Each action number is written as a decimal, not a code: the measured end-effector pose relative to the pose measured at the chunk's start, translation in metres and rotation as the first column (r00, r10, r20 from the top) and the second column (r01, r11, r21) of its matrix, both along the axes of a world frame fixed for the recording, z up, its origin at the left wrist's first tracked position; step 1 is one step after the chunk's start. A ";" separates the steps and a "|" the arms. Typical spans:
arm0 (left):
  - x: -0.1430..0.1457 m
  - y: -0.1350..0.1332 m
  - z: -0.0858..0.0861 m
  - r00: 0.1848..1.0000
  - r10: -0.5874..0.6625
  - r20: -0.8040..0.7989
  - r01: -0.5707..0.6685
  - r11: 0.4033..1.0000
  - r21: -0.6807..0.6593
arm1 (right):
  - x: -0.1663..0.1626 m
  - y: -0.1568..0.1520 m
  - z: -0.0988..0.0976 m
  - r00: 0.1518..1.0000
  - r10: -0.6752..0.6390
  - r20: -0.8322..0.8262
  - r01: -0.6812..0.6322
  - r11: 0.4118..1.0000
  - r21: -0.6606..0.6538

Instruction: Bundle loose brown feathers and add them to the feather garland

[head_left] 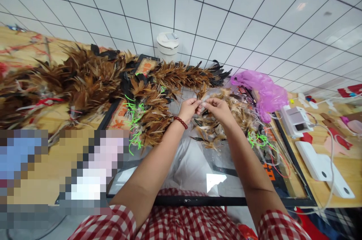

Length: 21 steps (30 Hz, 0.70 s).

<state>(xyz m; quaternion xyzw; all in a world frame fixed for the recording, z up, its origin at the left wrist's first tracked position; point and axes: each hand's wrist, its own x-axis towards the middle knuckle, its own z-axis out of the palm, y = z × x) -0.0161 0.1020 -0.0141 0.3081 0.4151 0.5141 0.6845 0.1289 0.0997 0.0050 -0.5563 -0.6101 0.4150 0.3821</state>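
Observation:
My left hand (pixel 189 109), with a dark red bead bracelet (pixel 181 122) on its wrist, and my right hand (pixel 218 109) meet fingertip to fingertip above the glass tabletop. Both are closed in a pinch. A small brown feather (pixel 202 91) rises just above the joined fingertips and seems held between them; its lower end is hidden. Below and beside my right hand spreads a loose pile of tan and brown feathers (pixel 207 132). Left of my left wrist lie bundles of brown feathers (pixel 157 121) with bright green ties (pixel 135 119).
A long brown feather strip (pixel 183 75) lies behind the hands, before a white lidded cup (pixel 167 46). Larger feather bunches (pixel 93 78) cover the left side. On the right are a purple plastic bag (pixel 264 91), green strings (pixel 258 139) and a white power strip (pixel 324 170) with cords.

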 end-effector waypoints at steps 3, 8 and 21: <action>-0.001 -0.001 0.000 1.000 -0.022 0.009 0.022 1.000 0.004 | 0.000 0.001 0.001 0.997 -0.017 0.081 0.008 0.994 0.112; 0.001 -0.001 -0.003 0.995 -0.099 -0.024 0.100 0.995 0.020 | -0.003 0.000 0.011 0.893 -0.090 0.441 -0.088 0.926 0.366; -0.004 -0.002 -0.002 0.983 -0.169 -0.066 0.175 0.980 0.092 | -0.003 0.003 0.013 0.994 0.105 0.010 -0.106 0.991 0.081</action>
